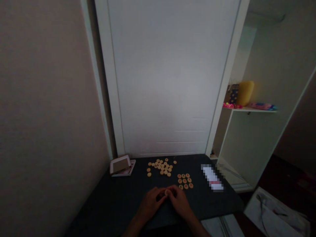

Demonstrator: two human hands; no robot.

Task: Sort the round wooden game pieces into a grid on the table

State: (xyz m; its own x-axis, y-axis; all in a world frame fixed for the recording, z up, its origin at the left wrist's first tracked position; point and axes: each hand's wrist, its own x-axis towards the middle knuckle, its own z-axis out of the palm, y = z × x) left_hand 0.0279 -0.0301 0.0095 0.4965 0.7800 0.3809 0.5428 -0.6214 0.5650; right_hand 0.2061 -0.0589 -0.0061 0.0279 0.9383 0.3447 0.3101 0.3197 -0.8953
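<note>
Near the front of the dark table, my left hand (150, 201) and my right hand (180, 201) meet at the fingertips. Pinched between them is a small round xiangqi piece (167, 192), partly covered by fingers. Just beyond my right hand lies a block of marked xiangqi pieces (185, 181) in three rows of three, with red or dark characters showing. Farther back, a loose heap of pale xiangqi pieces (163, 167) is spread out, most with no marking visible. A few lie apart at its edges.
Stacked boxes or frames (120, 165) sit at the table's back left corner. On the right lies a blurred-out white item (212, 177). A white panel (163, 82) rises behind the dark tabletop (118, 197); open shelving (256, 110) stands to the right.
</note>
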